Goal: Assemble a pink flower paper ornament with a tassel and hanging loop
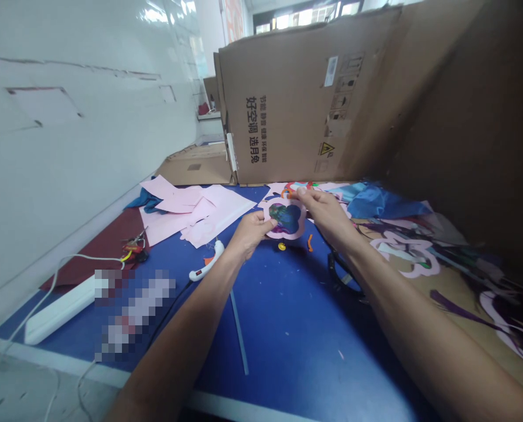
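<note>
Head view: a pink paper flower cut-out [286, 218] is being held over the blue work mat [287, 328], its rim clamped by the fingers of the left hand [250, 234] and right hand [327, 214]. Tearing is being risked by opposed pulling; a white corded tool [208, 261], possibly a glue gun, is lying just beside the left hand, exposed to knocks.

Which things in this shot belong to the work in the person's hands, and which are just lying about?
In use: left hand, right hand, pink scalloped paper frame with a blue-green centre, orange curled strip.

Lying about: pink paper sheets, white corded tool, black looped handle, crumpled blue plastic, white power strip, cardboard box.
</note>
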### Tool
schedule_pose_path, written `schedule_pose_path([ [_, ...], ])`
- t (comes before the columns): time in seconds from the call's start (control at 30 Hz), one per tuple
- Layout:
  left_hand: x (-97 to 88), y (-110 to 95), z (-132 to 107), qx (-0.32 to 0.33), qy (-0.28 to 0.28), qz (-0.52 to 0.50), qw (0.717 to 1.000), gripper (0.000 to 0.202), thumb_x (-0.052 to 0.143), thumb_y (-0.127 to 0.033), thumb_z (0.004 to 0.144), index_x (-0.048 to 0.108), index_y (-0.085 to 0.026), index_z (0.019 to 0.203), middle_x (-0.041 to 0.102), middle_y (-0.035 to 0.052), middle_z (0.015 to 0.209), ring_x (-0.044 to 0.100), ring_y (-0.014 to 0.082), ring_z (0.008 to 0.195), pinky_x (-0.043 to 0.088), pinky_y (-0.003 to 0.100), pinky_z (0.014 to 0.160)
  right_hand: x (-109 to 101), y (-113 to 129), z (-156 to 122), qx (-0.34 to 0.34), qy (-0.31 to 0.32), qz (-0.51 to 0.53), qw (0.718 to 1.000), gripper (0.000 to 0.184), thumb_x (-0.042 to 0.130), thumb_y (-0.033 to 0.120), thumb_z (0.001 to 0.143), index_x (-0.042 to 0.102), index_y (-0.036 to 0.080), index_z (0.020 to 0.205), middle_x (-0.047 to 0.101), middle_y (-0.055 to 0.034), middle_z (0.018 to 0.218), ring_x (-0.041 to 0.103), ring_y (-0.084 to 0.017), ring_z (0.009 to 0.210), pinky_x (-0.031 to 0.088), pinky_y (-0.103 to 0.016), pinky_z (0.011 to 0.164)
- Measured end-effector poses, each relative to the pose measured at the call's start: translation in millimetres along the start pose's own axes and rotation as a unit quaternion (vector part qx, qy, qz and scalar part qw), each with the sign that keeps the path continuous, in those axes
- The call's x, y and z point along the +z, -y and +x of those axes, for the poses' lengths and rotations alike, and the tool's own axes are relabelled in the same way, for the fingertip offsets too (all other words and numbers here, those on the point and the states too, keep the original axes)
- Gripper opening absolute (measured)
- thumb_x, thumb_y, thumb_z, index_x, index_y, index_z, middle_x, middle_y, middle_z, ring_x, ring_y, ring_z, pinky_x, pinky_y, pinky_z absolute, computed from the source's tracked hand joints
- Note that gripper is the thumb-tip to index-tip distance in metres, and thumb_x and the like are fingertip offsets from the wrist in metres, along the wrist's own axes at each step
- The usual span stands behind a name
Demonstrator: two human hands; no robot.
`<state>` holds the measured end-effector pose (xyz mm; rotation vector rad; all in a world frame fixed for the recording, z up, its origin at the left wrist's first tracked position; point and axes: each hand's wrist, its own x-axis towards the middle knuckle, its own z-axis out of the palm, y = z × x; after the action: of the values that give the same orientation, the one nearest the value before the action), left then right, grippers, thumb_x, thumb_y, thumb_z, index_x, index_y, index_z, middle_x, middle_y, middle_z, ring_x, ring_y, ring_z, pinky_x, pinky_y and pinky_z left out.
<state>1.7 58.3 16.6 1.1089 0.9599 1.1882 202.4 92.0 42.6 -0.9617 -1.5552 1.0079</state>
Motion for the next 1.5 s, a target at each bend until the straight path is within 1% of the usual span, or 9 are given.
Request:
schedule_pose_path([
  [0.17, -0.4, -2.6, -0.3, 0.006, 0.014, -0.009, 1.000, 0.027, 0.090, -0.025, 0.079, 0.081, -0.013, 0.101, 0.084, 0.0074, 0.087, 0.077, 0.0172, 0.073, 0.062, 0.033, 0.081, -2.3, 2.6, -0.3, 0.015, -0.014, 0.044, 0.999, 0.066, 0.073, 0.086, 0.085, 0.080, 0.021, 0.089, 0.080, -0.0091, 0.093, 0.072, -0.026, 0.086, 0.058, -0.037, 0.077],
  [0.3, 3.6, -1.7, -1.8, 0.012, 0.033, -0.004, 0.999, 0.026, 0.092, -0.026, 0.078, 0.079, -0.013, 0.097, 0.083, 0.0066, 0.086, 0.075, 0.0150, 0.071, 0.060, 0.030, 0.080, -0.2, -2.1, 0.6, -0.013, 0.011, 0.000, 1.000, 0.058, 0.084, 0.078, 0.080, 0.075, 0.021, 0.077, 0.071, -0.0034, 0.077, 0.060, -0.019, 0.070, 0.049, -0.033, 0.068],
  [0.4, 6.3, 0.7, -2.3, 0.002, 0.037, -0.006, 0.999, 0.029, 0.093, -0.027, 0.077, 0.077, -0.013, 0.098, 0.083, 0.0066, 0.088, 0.077, 0.0166, 0.075, 0.062, 0.032, 0.081, 0.4, -2.7, 0.6, -0.009, -0.004, -0.005, 1.000, 0.058, 0.085, 0.076, 0.078, 0.070, 0.021, 0.070, 0.063, -0.0007, 0.067, 0.050, -0.016, 0.061, 0.043, -0.032, 0.060],
  [0.63, 4.4, 2.6, -1.5, -0.005, 0.034, 0.005, 0.999, 0.027, 0.092, -0.027, 0.081, 0.076, -0.015, 0.098, 0.084, 0.0074, 0.093, 0.079, 0.0188, 0.081, 0.065, 0.034, 0.082, 0.6, 0.7, 0.9, 0.012, 0.017, 0.004, 1.000, 0.057, 0.084, 0.077, 0.077, 0.076, 0.021, 0.080, 0.073, -0.0044, 0.078, 0.059, -0.019, 0.069, 0.050, -0.034, 0.068],
  [0.77, 4.5, 3.6, -2.0, -0.007, 0.037, 0.004, 0.999, 0.031, 0.094, -0.028, 0.080, 0.076, -0.014, 0.100, 0.084, 0.0074, 0.095, 0.079, 0.0180, 0.085, 0.064, 0.033, 0.083, 1.3, -0.6, 0.9, -0.006, -0.019, -0.023, 1.000, 0.056, 0.085, 0.072, 0.077, 0.062, 0.023, 0.064, 0.058, 0.0004, 0.063, 0.046, -0.015, 0.060, 0.038, -0.032, 0.059],
  [0.9, 8.1, 4.8, -2.2, -0.012, 0.036, -0.008, 0.999, 0.032, 0.097, -0.025, 0.076, 0.076, -0.014, 0.098, 0.083, 0.0061, 0.093, 0.077, 0.0155, 0.083, 0.063, 0.031, 0.085, 2.0, 2.5, -0.1, -0.009, -0.027, -0.028, 0.999, 0.054, 0.084, 0.068, 0.079, 0.058, 0.023, 0.062, 0.052, 0.0014, 0.062, 0.040, -0.014, 0.059, 0.033, -0.032, 0.057],
  [1.17, 15.1, 3.3, -6.0, -0.015, 0.012, 0.025, 1.000, 0.029, 0.096, -0.029, 0.076, 0.079, -0.013, 0.093, 0.081, 0.0062, 0.088, 0.075, 0.0186, 0.079, 0.062, 0.036, 0.085, 3.5, 9.3, -2.1, -0.025, -0.017, -0.064, 0.997, 0.057, 0.084, 0.070, 0.080, 0.058, 0.023, 0.060, 0.054, -0.0001, 0.062, 0.044, -0.016, 0.059, 0.035, -0.033, 0.057],
  [1.37, 13.6, 0.4, -6.2, -0.006, 0.002, 0.027, 1.000, 0.026, 0.095, -0.029, 0.076, 0.079, -0.015, 0.090, 0.080, 0.0060, 0.086, 0.075, 0.0193, 0.079, 0.063, 0.036, 0.083, 1.6, 6.7, -0.9, -0.005, 0.016, -0.009, 1.000, 0.053, 0.086, 0.073, 0.079, 0.079, 0.021, 0.085, 0.074, -0.0049, 0.083, 0.062, -0.020, 0.072, 0.049, -0.035, 0.069],
  [1.5, 15.5, -1.0, -7.6, -0.016, 0.002, 0.022, 1.000, 0.027, 0.097, -0.027, 0.075, 0.079, -0.014, 0.090, 0.079, 0.0056, 0.084, 0.074, 0.0179, 0.076, 0.064, 0.036, 0.082, 1.0, 2.9, -0.1, -0.001, -0.024, -0.029, 0.999, 0.056, 0.087, 0.075, 0.076, 0.073, 0.021, 0.072, 0.067, -0.0031, 0.070, 0.054, -0.017, 0.062, 0.043, -0.033, 0.060],
])
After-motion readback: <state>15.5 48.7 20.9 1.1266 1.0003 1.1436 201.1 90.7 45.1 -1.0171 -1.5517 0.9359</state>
